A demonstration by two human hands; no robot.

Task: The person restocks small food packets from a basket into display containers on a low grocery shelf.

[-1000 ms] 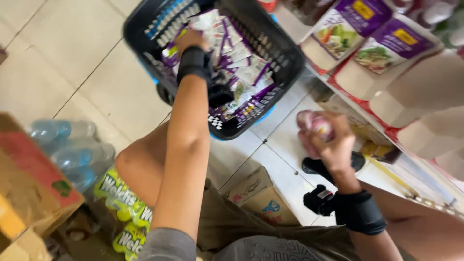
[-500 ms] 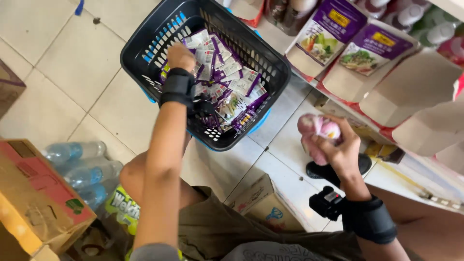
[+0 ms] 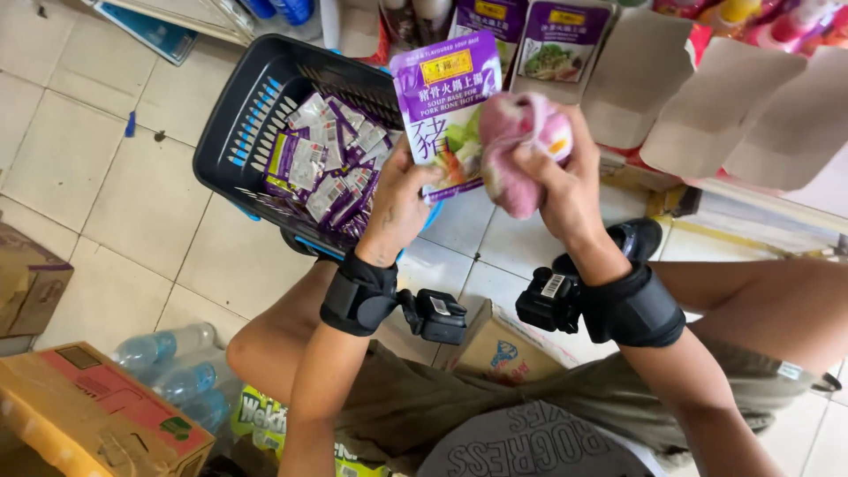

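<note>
The purple pouch (image 3: 444, 102) is held up above the dark basket (image 3: 231, 141) of matching packets, pinched at its lower edge by the left hand (image 3: 399, 205). The right hand (image 3: 565, 181) grips a pink cloth (image 3: 519, 146) bunched against the pouch's face. With only the bottom edge pinched, a firm press from the cloth could likely fold the pouch or knock it loose onto the floor tiles (image 3: 132, 203).

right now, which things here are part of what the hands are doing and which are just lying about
In use:
- purple pouch, held by the left hand
- pink cloth, held by the right hand against the pouch
- basket of more pouches

Lying about:
- water bottles
- cardboard boxes
- open cartons on the shelf
</note>
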